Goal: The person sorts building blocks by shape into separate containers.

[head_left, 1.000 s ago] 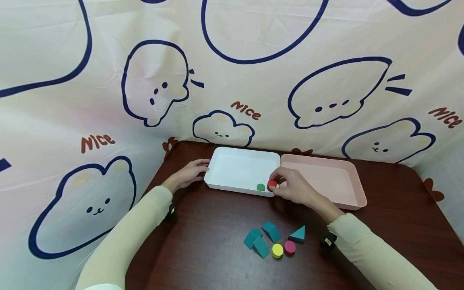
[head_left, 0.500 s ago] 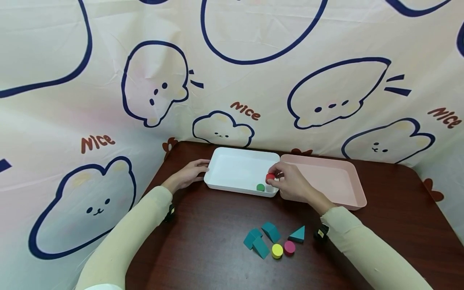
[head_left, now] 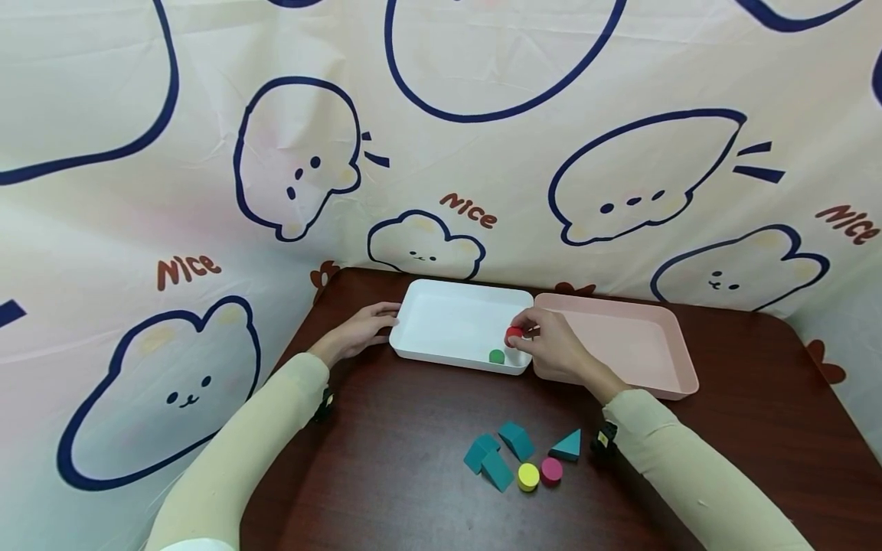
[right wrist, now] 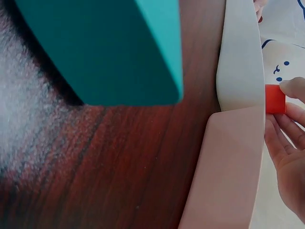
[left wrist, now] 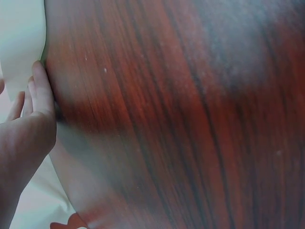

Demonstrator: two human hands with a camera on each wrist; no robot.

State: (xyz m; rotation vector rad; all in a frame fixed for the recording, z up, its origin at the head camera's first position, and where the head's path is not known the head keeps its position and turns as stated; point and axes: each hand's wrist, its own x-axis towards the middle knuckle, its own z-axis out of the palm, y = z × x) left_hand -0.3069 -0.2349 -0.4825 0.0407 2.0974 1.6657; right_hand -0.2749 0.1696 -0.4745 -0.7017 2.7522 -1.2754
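Note:
Over the right end of the white tray, my right hand pinches a small red round block between thumb and fingertips. The right wrist view shows the red block side-on, just past the tray's rim. A green round block lies inside the white tray near its front right corner. My left hand rests with extended fingers against that tray's left end; the left wrist view shows its fingers along the tray's side.
A pink tray adjoins the white tray on the right, under my right forearm. Nearer the front of the dark wooden table lie several teal blocks, including a triangular one, plus a yellow round block and a magenta one.
My right hand has lifted the red block slightly away from the tray's front right corner, a little back and left. The left hand and green block stay put.

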